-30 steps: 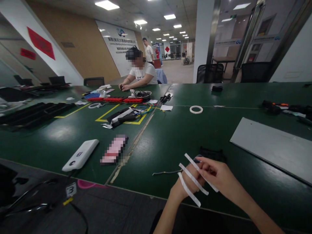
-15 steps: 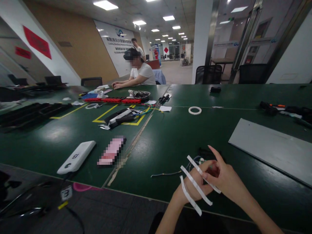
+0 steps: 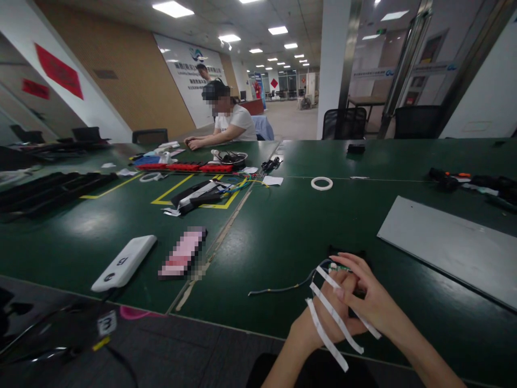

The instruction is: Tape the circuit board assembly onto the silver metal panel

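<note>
My left hand is low over the near table edge, its fingers folded in. Three white strips of tape lie across its back, their lower ends sticking out past it. My right hand reaches over it from the right, with the thumb on the strip nearest the knuckles and the other fingers stretched forward, apart from the thumb. Just beyond the knuckles shows part of a small green circuit board, and a thin dark cable runs left from there along the table. What is under my left fingers stays hidden.
A grey panel lies to the right, and a white tape roll farther back. At left are a white power bank and a phone. Tools and wires lie behind them. A person sits across the table.
My left hand with its strips has shifted slightly right and nearer to me. The right index finger, raised before, has come down towards the circuit board.
</note>
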### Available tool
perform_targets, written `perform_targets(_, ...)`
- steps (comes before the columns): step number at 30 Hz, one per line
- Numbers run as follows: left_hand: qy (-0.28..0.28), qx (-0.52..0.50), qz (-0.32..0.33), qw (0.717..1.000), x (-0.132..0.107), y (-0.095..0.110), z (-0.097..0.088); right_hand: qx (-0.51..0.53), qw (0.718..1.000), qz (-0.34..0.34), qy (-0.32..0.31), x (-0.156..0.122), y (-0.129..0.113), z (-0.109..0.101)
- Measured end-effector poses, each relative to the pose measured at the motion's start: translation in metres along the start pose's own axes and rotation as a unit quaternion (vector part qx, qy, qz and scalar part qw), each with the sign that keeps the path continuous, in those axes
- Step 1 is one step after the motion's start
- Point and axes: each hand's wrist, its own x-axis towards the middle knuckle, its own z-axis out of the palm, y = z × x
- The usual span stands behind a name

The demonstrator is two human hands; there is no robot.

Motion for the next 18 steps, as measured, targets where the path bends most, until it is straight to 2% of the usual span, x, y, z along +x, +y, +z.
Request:
perform_targets(5,0.001,0.068,0.036,0.997,0.002,-0.007,0.0,0.079,0.996,0.0,-0.031,-0.003,0.0,-0.003)
perform_targets(7,0.017,0.084,0.04,0.995,0.005,-0.014,0.002,0.107,0.994,0.01,-0.031,-0.005,0.0,-0.011)
perform_targets(9,0.031,0.096,0.032,0.994,0.007,-0.024,0.004,0.086,0.996,0.026,-0.006,-0.006,0.007,-0.028)
perform_targets(12,0.032,0.103,-0.007,0.994,0.009,-0.039,0.008,-0.079,0.991,0.039,0.099,-0.005,0.044,-0.073)
perform_targets(13,0.025,0.103,-0.021,0.994,0.01,-0.043,0.008,-0.159,0.976,0.046,0.144,-0.005,0.063,-0.093)
perform_targets(15,0.009,0.106,-0.046,0.993,0.013,-0.048,0.007,-0.311,0.926,0.061,0.207,-0.009,0.107,-0.137)
perform_targets(18,-0.005,0.113,-0.077,0.991,0.018,-0.051,0.004,-0.45,0.857,0.112,0.225,-0.02,0.169,-0.197)
